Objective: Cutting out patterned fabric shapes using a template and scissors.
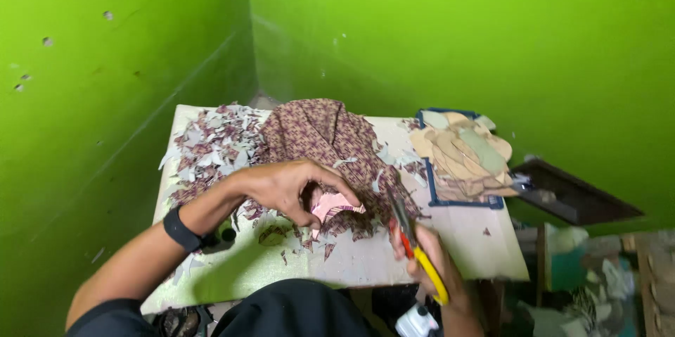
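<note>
My left hand (292, 189) rests on a pile of brown patterned fabric (323, 136) on a small pale table (464, 238), pinching a pink-backed cut piece (334, 205) between thumb and fingers. A black band (181, 230) wraps that wrist. Near the table's front edge, my right hand (439, 266) grips scissors with red and yellow handles (418, 249); their blades point up toward the fabric, just right of the pink piece.
Several fabric scraps (211, 143) litter the table's back left. A blue-rimmed tray (432, 193) of tan cut shapes (460, 154) sits at the back right. Green walls (457, 41) close in behind and on the left. A dark board (573, 193) and clutter lie to the right.
</note>
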